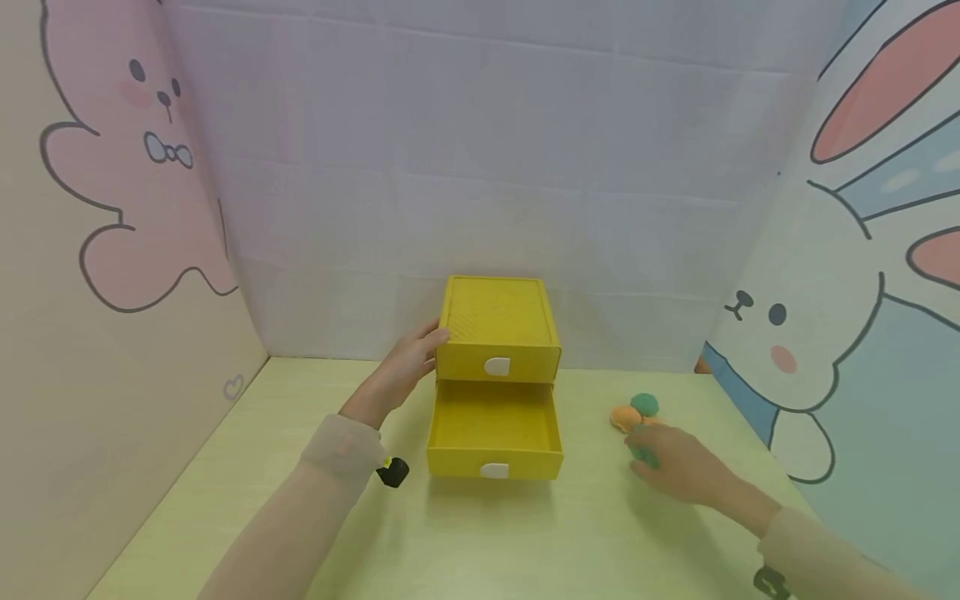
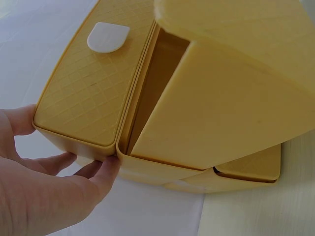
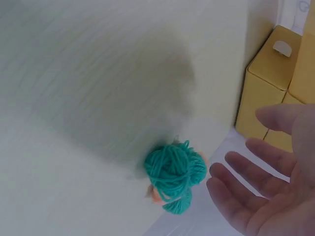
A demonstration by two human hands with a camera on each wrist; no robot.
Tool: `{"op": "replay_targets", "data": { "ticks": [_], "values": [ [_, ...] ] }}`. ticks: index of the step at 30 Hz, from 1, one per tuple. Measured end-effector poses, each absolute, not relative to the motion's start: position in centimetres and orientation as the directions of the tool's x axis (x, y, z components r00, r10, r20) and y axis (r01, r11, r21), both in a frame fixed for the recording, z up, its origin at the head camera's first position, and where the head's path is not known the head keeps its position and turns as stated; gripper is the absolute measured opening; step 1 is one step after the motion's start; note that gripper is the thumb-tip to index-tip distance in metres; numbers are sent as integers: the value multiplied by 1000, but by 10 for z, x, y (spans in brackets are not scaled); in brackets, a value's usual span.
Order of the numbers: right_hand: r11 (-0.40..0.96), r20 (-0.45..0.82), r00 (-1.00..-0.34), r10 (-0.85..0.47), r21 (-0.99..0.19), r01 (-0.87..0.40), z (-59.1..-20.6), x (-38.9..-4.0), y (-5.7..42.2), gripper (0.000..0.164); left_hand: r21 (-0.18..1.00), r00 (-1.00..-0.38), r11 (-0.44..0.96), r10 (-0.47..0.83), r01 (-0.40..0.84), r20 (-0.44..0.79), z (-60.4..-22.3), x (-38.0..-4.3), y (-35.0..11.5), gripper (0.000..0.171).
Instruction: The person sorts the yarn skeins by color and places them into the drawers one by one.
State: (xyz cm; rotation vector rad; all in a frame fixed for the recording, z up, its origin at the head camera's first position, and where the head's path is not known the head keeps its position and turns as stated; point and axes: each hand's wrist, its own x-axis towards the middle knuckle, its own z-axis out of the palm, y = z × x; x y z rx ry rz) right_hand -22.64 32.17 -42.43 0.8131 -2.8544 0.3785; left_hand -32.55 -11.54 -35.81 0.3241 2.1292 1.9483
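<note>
My left hand (image 1: 407, 367) rests on the upper left corner of a yellow drawer cabinet (image 1: 498, 310), fingertips against its side and top edge. In the left wrist view its fingers (image 2: 106, 172) lie spread along the cabinet's side. The cabinet's lower drawer (image 1: 495, 417) is pulled out, its bare bottom showing; the upper one stays in. Over at the right, my right hand (image 1: 678, 467) reaches to a small cluster of yarn bundles, its fingers loosely bent and apart. A green yarn bundle (image 3: 170, 169) lies just beyond its fingertips. Orange yarn (image 1: 625, 418) and another green bundle (image 1: 645, 405) lie beside it.
The cabinet stands on a pale yellow-green table (image 1: 480, 542) in front of a white cloth backdrop (image 1: 480, 167). Side panels bear a pink bear (image 1: 142, 200) at left and a white rabbit (image 1: 810, 333) at right. Each wrist carries a small black device (image 1: 393, 472).
</note>
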Motion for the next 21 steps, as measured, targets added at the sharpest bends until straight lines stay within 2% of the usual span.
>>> {"op": "replay_targets", "data": {
  "ticks": [4,11,16,21],
  "values": [
    [881,258,-874,-413,-132,-455,-432,-232,330,42,996,-947,88,319,5,-23,-359,-326,-115,64],
    [917,250,-906,-341,-122,-379,-443,-241,340,55,995,-950,96,310,-3,-33,-359,-326,-116,66],
    [932,219,-932,-288,-161,-325,-448,-244,344,53,995,-950,96,310,-2,-32,-359,-326,-115,65],
    [943,158,-956,-246,-190,-274,-452,-250,349,44,996,-950,92,312,-6,-34,-359,-327,-115,65]
  ]
}}
